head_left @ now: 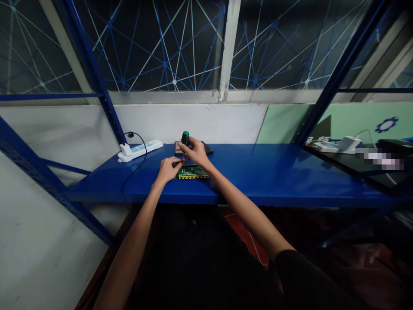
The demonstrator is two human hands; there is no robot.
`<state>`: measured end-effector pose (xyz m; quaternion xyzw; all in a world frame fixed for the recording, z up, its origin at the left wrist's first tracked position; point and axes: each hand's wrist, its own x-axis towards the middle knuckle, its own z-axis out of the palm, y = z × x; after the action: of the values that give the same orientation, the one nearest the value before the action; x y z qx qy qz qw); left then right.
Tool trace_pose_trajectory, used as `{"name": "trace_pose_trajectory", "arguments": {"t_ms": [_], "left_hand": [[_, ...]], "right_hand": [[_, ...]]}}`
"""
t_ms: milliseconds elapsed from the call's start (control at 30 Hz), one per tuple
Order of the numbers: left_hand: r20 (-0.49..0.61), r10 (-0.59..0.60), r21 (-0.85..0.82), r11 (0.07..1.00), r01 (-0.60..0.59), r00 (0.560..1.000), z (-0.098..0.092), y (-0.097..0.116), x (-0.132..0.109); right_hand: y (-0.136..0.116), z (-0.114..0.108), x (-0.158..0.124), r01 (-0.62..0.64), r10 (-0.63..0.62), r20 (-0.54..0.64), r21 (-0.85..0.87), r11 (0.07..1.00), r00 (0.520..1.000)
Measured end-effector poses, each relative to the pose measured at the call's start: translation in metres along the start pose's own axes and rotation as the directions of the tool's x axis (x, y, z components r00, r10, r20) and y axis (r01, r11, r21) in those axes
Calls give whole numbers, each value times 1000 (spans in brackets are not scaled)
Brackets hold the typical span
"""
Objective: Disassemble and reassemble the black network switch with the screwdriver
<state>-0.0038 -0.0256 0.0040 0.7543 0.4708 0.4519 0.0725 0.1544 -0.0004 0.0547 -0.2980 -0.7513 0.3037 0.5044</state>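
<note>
Right now, just left of the frame's centre, your right hand has its fingers closed around the upright green-and-black screwdriver. Lower left, your left hand bunches its fingers beside the green circuit board, just below frame centre; whether they pinch anything, I can't tell.

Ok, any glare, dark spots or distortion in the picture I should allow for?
Head view: soft sheen on the blue table, deep shadow beneath, wide-angle stretch toward the edges, a pixelated patch at far right. Head view too: I can't make out the tip of the screwdriver in the right hand.
</note>
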Motion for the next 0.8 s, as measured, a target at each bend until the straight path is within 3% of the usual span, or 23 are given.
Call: {"name": "trace_pose_trajectory", "arguments": {"t_ms": [267, 800], "left_hand": [[-3, -11, -22, 1000, 11, 1000, -1, 2, 0], [-23, -33, 14, 999, 34, 999, -1, 0, -1]], "right_hand": [[3, -1, 2, 39, -38, -31, 32, 999, 999], [1, -3, 1, 25, -26, 18, 32, 999, 1000]]}}
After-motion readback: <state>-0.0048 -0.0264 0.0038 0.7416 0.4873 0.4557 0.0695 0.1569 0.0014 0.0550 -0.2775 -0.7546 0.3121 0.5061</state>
